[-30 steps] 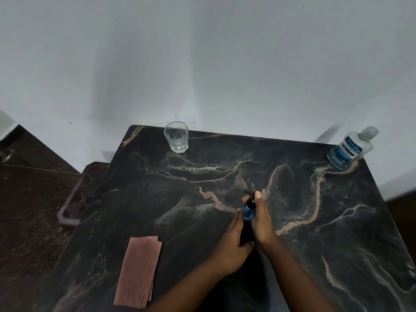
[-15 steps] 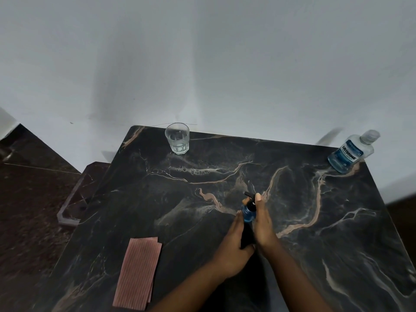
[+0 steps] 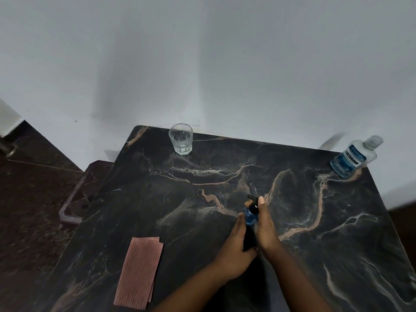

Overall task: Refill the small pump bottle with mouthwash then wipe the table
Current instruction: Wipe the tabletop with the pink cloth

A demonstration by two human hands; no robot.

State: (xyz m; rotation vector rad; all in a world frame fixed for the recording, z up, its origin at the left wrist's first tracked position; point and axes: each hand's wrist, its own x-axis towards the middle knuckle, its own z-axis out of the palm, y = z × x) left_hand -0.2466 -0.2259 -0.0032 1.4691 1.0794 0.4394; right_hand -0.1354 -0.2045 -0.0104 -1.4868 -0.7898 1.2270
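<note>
Almost nothing has shifted since a second ago: both hands sit where they were on the small pump bottle, and only the view has crept a touch. The left hand wraps the bottle's lower body from the left, fingers curled around it. The right hand comes in from the right with its fingers at the black pump head, one fingertip up beside the nozzle. The bottle stands upright at the middle of the dark marbled counter, blue liquid showing under the collar.

That bottle looks light and narrow, stiff plastic by the look of it, and easy to tip, so holding low on the body makes sense while the other hand works the collar. The pump head is the part to turn; a slick wall would want a firm squeeze.

The mouthwash bottle waits capped at the far right corner, well apart. A glass stands at the far edge, and the pink cloth lies flat near the left, untouched, ready for wiping.
</note>
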